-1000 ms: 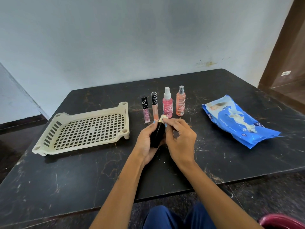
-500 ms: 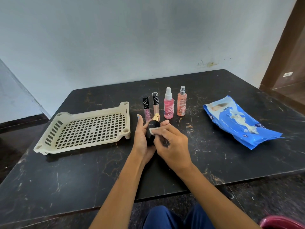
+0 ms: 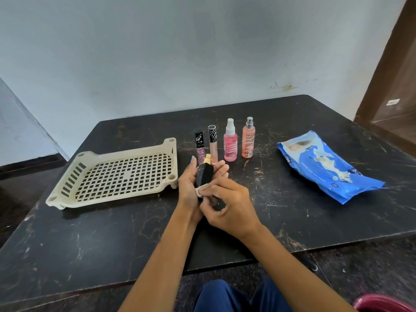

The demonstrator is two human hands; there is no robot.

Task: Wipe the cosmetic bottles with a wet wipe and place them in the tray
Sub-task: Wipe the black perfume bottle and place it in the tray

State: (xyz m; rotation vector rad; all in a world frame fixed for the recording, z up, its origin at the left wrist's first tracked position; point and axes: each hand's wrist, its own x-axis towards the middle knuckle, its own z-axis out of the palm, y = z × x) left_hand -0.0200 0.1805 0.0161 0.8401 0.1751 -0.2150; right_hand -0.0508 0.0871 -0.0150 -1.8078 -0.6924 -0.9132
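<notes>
Over the table's middle, just right of the tray's near corner, your left hand (image 3: 191, 183) cradles the black bottle (image 3: 204, 175): it lies in the palm, gold cap pointing away from you, thumb up on its left side, fingers reaching past it on the right. Fingers look fairly straight, only lightly curved round the bottle.

Your right hand (image 3: 227, 203) is curled, fingertips pinching a small folded wet wipe (image 3: 200, 190) against the bottle's lower end, near the heel of your left palm. Both hands are touching each other there.

The tray (image 3: 67, 199) is cream, slotted, sitting on the black table (image 3: 90, 239) to your left, nothing in it.

Beyond your hands, four bottles stand upright in a row, close together:
- gloss tube with black cap (image 3: 199, 145)
- gloss tube with striped cap (image 3: 212, 143), lower part hidden behind the black bottle's cap and your fingers
- pink spray bottle, white nozzle (image 3: 230, 143)
- peach spray bottle, silver nozzle (image 3: 248, 140)

A blue wipes pack (image 3: 324, 165) lies flat well to the right, with a wipe poking out of its top opening.
</notes>
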